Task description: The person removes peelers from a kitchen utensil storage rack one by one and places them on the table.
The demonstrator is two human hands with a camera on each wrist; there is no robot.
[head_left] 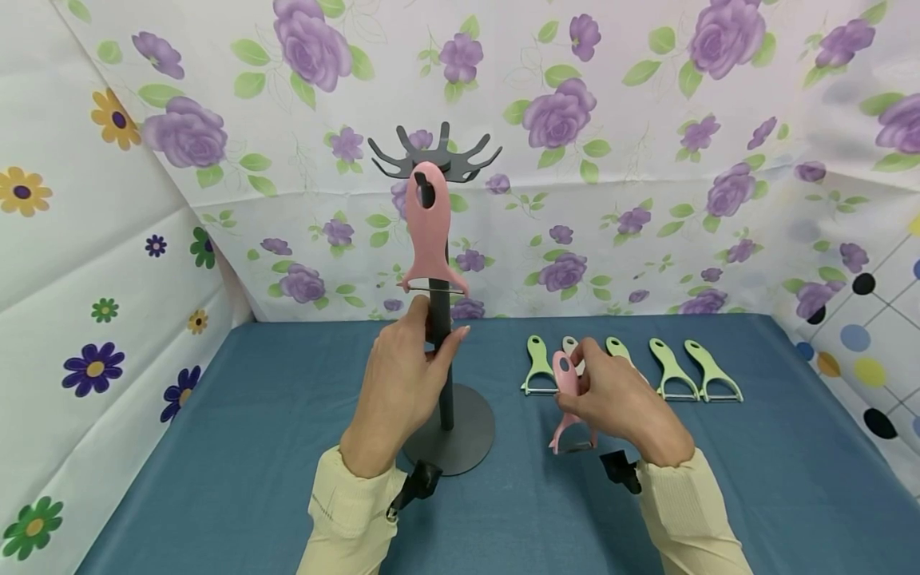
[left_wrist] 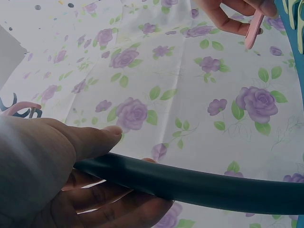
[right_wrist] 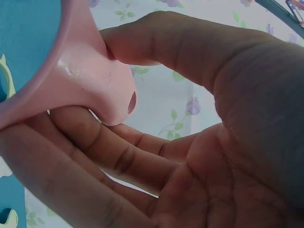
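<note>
My left hand grips the post of a dark utensil stand, thumb on one side and fingers on the other. From a front hook of the stand's rack hangs a pink peeler by the hole in its handle, blade downward. To the right, my right hand pinches a second pink peeler by its handle. That peeler's blade end points down toward the table. In the right wrist view the thumb and fingers press the pink handle from both sides.
Behind the right hand, a row of peelers lies on the blue cloth: several green ones, such as the rightmost green peeler, and a whitish peeler partly hidden. The stand's round base rests on the cloth. Flowered sheeting closes the back.
</note>
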